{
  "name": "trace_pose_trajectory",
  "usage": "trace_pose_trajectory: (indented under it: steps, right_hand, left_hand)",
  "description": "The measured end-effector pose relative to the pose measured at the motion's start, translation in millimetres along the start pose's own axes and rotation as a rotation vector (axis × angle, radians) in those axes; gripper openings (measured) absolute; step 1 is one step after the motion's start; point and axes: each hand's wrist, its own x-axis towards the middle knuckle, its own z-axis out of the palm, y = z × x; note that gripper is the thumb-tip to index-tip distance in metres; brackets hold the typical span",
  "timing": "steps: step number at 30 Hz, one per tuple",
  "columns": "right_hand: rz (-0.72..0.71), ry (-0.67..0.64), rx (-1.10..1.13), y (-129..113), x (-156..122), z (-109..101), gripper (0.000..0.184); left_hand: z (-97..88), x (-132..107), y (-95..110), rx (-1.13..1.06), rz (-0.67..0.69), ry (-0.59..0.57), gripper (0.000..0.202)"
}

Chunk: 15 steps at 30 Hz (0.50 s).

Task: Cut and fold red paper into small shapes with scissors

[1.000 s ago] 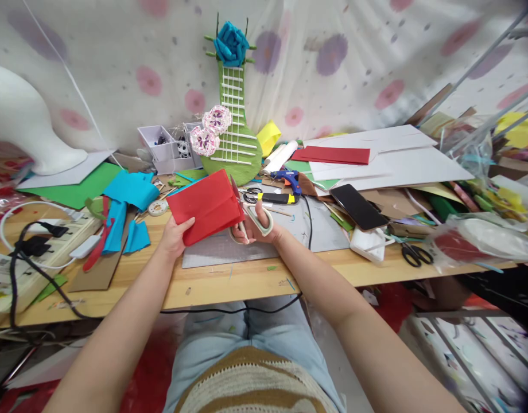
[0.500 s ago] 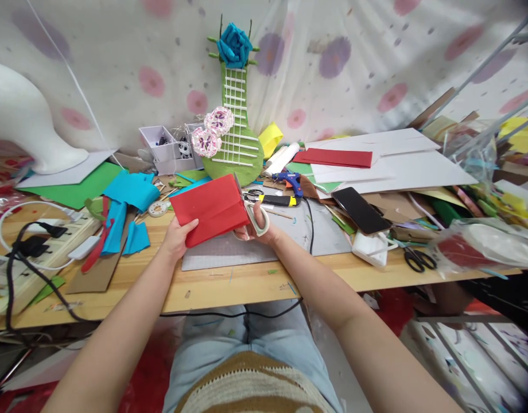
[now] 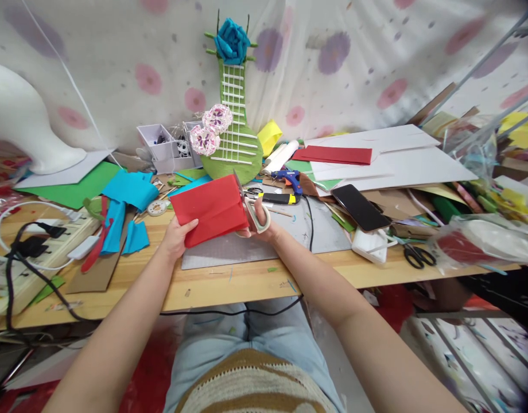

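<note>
My left hand [image 3: 178,236] grips the lower left corner of a folded piece of red paper [image 3: 210,209], thumb on top and the other fingers hidden beneath. At the paper's right edge, my right hand [image 3: 264,225] holds a pair of scissors [image 3: 264,218] with white handles, fingers through the loops. One blade shows along that edge, its tip at the top corner; the rest is partly hidden by the paper. Below the paper lies a grey cutting mat [image 3: 216,254]. Just beyond the scissors is a black and yellow utility knife [image 3: 279,198].
Behind stands a green guitar-shaped piece [image 3: 233,158] with a blue paper flower [image 3: 232,41]. A blue glue gun [image 3: 287,176], a phone [image 3: 359,207] and black scissors [image 3: 419,256] lie to the right. Blue paper strips [image 3: 132,190] and a power strip [image 3: 70,235] are left.
The scissors and my right hand have shifted very slightly along the paper's right edge. The left hand keeps its hold, and the view has moved a little.
</note>
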Motion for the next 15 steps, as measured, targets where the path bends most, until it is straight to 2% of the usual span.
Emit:
trace_pose_trajectory:
  steps: [4, 9, 12, 15]
  right_hand:
    - [0.046, 0.08, 0.029, 0, 0, -4, 0.071]
    - [0.004, 0.162, 0.002, 6, 3, -9, 0.068]
    - [0.005, 0.162, 0.046, 0, 2, -9, 0.064]
    - [-0.068, 0.221, 0.024, -13, -4, -13, 0.055]
  left_hand:
    - [-0.3, 0, -1, 0.024, -0.014, -0.019, 0.059]
    - [4.8, -3, 1, 0.015, -0.023, 0.012, 0.059]
    - [4.3, -3, 3, 0.004, -0.042, 0.017, 0.057]
    - [-2.3, 7, 12, 0.042, -0.104, -0.035, 0.053]
